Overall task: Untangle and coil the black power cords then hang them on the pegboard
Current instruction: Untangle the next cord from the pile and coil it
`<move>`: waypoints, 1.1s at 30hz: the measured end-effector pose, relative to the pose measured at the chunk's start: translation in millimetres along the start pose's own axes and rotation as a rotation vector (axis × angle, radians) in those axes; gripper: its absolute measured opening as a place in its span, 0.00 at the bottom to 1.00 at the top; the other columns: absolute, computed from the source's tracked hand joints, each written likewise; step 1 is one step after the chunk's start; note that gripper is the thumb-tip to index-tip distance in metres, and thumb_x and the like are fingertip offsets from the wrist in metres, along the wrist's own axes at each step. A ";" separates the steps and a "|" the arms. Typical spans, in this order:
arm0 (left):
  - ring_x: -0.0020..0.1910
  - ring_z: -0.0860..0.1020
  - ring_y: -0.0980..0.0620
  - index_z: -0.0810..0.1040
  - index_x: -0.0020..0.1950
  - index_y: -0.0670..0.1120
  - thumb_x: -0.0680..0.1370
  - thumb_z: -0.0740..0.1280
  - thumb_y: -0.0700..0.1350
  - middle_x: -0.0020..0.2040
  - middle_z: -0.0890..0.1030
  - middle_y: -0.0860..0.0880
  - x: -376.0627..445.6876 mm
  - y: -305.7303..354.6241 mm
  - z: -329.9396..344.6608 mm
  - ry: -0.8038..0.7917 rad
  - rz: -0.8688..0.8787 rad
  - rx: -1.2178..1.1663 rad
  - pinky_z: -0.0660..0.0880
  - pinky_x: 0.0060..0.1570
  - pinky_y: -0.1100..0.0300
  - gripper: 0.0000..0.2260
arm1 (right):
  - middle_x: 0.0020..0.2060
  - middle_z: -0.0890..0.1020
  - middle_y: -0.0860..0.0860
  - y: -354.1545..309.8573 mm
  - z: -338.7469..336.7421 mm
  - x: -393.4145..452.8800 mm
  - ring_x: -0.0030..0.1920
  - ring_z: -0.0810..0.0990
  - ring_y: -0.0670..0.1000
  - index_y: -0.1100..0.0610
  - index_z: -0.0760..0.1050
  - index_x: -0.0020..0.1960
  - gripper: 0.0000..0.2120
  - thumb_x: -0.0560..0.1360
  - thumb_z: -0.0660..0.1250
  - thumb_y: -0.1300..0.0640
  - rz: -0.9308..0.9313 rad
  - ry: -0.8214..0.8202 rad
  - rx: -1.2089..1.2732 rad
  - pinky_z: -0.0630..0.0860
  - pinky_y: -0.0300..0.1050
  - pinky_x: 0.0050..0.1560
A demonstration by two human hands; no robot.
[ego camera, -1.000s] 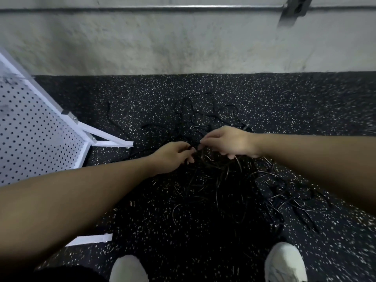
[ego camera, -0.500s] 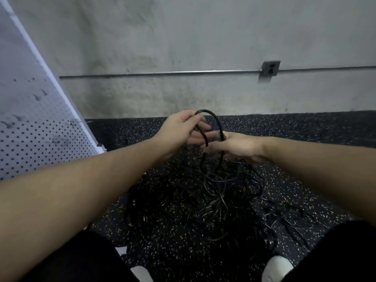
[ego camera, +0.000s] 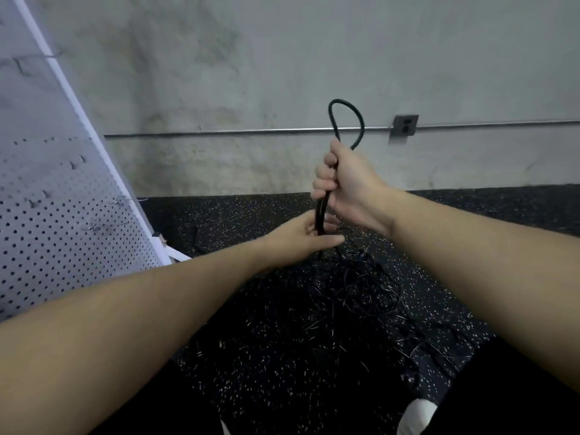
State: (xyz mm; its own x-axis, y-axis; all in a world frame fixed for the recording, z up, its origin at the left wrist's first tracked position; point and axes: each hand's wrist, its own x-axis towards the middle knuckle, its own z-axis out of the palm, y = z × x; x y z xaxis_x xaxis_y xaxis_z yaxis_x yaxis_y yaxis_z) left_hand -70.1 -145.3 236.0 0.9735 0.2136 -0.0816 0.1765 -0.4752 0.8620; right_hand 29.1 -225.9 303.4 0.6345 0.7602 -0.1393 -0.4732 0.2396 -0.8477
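Fingers [ego camera: 326, 183] of right hand [ego camera: 351, 186] curled tight round doubled black cord [ego camera: 323, 211], loop standing upright above fist. Left hand [ego camera: 301, 238] lower and nearer, fingers loosely round same strands, running near-vertical down into tangled pile [ego camera: 354, 287] on floor. Pegboard [ego camera: 62, 221] well off left.
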 end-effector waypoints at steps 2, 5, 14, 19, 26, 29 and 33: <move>0.48 0.79 0.58 0.80 0.59 0.47 0.84 0.64 0.48 0.56 0.83 0.47 6.3 -3.1 6.4 0.078 -0.004 0.120 0.72 0.50 0.67 0.09 | 0.23 0.59 0.46 -3.9 -3.6 -0.3 0.23 0.56 0.46 0.51 0.60 0.35 0.22 0.86 0.51 0.47 0.020 -0.001 0.127 0.59 0.40 0.26; 0.41 0.80 0.59 0.80 0.51 0.46 0.86 0.59 0.45 0.51 0.85 0.50 15.6 -0.8 8.5 0.150 -0.068 -0.004 0.77 0.47 0.65 0.11 | 0.29 0.72 0.50 -4.9 -20.7 2.7 0.32 0.70 0.49 0.54 0.68 0.43 0.19 0.85 0.48 0.45 0.009 0.009 0.023 0.69 0.45 0.38; 0.48 0.85 0.42 0.75 0.56 0.44 0.86 0.60 0.44 0.49 0.86 0.44 31.3 19.1 -17.0 0.463 -0.049 -0.676 0.81 0.40 0.58 0.06 | 0.56 0.86 0.43 31.5 -82.7 -1.7 0.61 0.80 0.46 0.46 0.78 0.64 0.15 0.82 0.62 0.42 0.336 -0.404 -1.147 0.69 0.59 0.71; 0.49 0.85 0.48 0.74 0.61 0.45 0.86 0.59 0.51 0.54 0.87 0.45 34.8 19.5 -30.8 0.569 0.001 -0.841 0.81 0.44 0.57 0.11 | 0.39 0.86 0.56 38.6 -69.7 -0.2 0.53 0.85 0.59 0.54 0.73 0.42 0.21 0.86 0.53 0.44 0.269 -0.281 -0.915 0.71 0.61 0.70; 0.54 0.83 0.49 0.75 0.63 0.56 0.74 0.63 0.72 0.48 0.84 0.44 12.3 8.7 8.3 0.131 -0.149 -0.494 0.79 0.57 0.52 0.26 | 0.25 0.63 0.49 21.8 -33.1 -1.9 0.29 0.65 0.50 0.52 0.63 0.33 0.22 0.84 0.52 0.47 0.182 -0.182 -0.427 0.67 0.46 0.36; 0.60 0.82 0.53 0.74 0.62 0.56 0.76 0.67 0.67 0.54 0.87 0.51 8.9 -0.2 15.8 -0.017 -0.168 -0.397 0.74 0.67 0.48 0.21 | 0.28 0.63 0.50 11.6 -25.9 -4.5 0.30 0.64 0.50 0.52 0.61 0.37 0.16 0.83 0.50 0.50 0.173 -0.103 -0.222 0.64 0.45 0.36; 0.48 0.84 0.50 0.73 0.56 0.50 0.86 0.59 0.49 0.42 0.86 0.47 12.0 6.9 12.8 0.042 -0.197 -0.531 0.79 0.51 0.53 0.05 | 0.34 0.75 0.55 14.0 -19.7 -0.7 0.37 0.75 0.54 0.54 0.64 0.37 0.17 0.84 0.51 0.53 0.077 -0.028 -0.325 0.76 0.48 0.46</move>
State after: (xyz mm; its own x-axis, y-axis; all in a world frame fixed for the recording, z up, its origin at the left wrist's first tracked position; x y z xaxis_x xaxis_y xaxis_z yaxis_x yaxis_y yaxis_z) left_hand -55.4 -156.9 234.6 0.9212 0.2936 -0.2553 0.2458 0.0693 0.9668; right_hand 34.1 -234.9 281.5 0.5851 0.7862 -0.1990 -0.2964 -0.0211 -0.9548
